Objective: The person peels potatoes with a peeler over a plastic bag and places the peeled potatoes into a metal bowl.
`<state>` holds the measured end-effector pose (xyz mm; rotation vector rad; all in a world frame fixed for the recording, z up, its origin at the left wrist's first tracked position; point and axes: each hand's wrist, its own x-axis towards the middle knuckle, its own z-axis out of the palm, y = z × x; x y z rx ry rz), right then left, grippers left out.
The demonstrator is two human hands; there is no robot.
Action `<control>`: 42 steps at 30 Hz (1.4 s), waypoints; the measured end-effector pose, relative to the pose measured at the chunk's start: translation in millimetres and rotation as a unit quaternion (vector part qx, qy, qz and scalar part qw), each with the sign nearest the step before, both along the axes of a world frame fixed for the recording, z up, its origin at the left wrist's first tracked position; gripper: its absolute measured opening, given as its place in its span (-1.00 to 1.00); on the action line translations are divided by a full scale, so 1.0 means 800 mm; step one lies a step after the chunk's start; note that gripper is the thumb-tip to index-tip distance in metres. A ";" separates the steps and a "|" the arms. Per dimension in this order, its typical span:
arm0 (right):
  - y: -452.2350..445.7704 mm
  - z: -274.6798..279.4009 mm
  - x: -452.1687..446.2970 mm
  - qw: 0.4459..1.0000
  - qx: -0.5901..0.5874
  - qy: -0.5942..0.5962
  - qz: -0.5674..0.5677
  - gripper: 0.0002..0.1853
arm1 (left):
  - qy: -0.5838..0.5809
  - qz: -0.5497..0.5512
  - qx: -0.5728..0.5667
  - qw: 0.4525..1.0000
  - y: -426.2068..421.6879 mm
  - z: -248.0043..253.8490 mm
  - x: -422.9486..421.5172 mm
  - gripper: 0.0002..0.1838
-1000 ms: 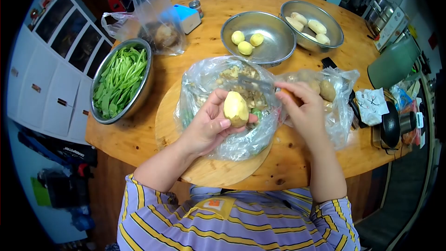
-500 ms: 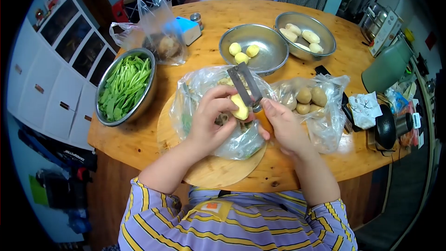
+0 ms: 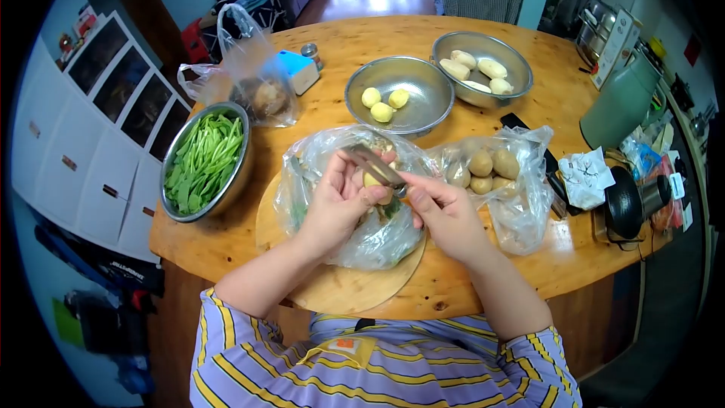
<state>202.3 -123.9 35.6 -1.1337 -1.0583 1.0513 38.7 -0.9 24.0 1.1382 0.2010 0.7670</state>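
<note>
Over a clear plastic bag (image 3: 377, 245) of peelings, my left hand (image 3: 340, 200) grips a small yellow potato (image 3: 370, 180), partly hidden by my fingers. My right hand (image 3: 445, 215) is closed on a metal peeler (image 3: 375, 164), whose frame lies across the potato. Under the bag is a round wooden board (image 3: 351, 295). To the right, unpeeled potatoes (image 3: 504, 163) sit in another open plastic bag (image 3: 521, 219). Several peeled yellow potatoes (image 3: 381, 112) rest in a metal colander (image 3: 430, 109) beyond my hands.
A second metal bowl (image 3: 521, 57) holds several pale peeled pieces (image 3: 492, 68). On the left stands a bowl of green leaves (image 3: 204, 155), near a tied plastic bag (image 3: 260, 68) and a blue-topped box (image 3: 300, 69). A green jug (image 3: 619, 106) and a black pan (image 3: 625, 204) are at the right edge.
The peeler has tilted flatter and come down over the potato, and my left fingers have turned, covering more of it. The whole view has shifted slightly, with the table lower in the frame.
</note>
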 end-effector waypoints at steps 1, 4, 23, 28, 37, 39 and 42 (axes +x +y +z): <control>0.001 -0.002 -0.001 0.998 0.035 -0.041 -0.025 -0.61 | 0.002 -0.006 -0.010 1.000 0.002 -0.005 0.000 -0.38; 0.006 -0.009 -0.006 0.977 0.129 -0.146 -0.086 -0.64 | 0.096 0.002 0.007 0.995 0.004 -0.008 -0.010 -0.31; 0.018 0.003 0.005 0.805 0.204 -0.508 -0.227 -0.69 | 0.069 -0.019 -0.052 0.996 -0.010 -0.004 -0.028 -0.50; 0.014 0.002 0.004 0.798 0.218 -0.510 -0.234 -0.67 | 0.075 -0.028 -0.033 0.996 -0.005 -0.007 -0.027 -0.55; 0.012 0.000 0.018 0.833 0.149 -0.485 -0.220 -0.73 | 0.030 -0.093 -0.124 0.987 -0.003 0.000 -0.032 -0.56; 0.018 -0.008 0.034 0.884 0.088 -0.417 -0.193 -0.76 | -0.030 -0.137 -0.070 0.988 0.000 -0.010 -0.035 -0.55; 0.018 -0.009 0.038 0.961 -0.026 -0.233 -0.144 -0.79 | -0.051 -0.147 -0.060 0.986 0.003 -0.015 -0.037 -0.53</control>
